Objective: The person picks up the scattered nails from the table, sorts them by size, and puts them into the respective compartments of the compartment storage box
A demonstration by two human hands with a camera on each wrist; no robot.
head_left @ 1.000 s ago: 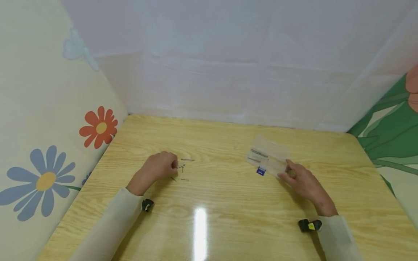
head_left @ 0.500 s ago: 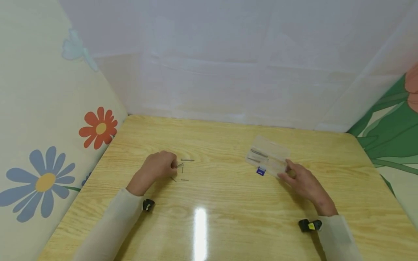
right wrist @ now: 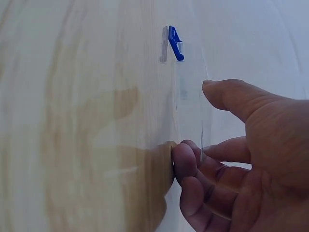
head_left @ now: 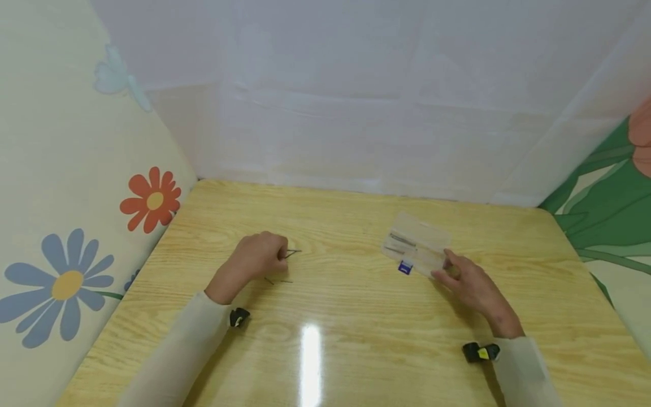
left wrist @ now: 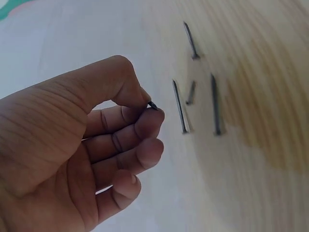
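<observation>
My left hand is close over the table, thumb and index finger pinching a nail. Only its small dark tip shows, and the rest is hidden by the fingers. Beside this hand several dark nails lie loose: a thick nail, a thinner nail, a short nail and another nail farther off. On the right, my right hand holds the near right end of an open, clear plastic box. Nails show in the box, and a blue latch sticks out at its front.
The wooden table is shiny, with a bright reflection near its front. A white sheet closes off the back. Flower-printed panels stand along the left and right sides.
My left hand has shifted slightly right and now overlaps the place where a short nail showed. The right hand and the box stay almost where they were.
</observation>
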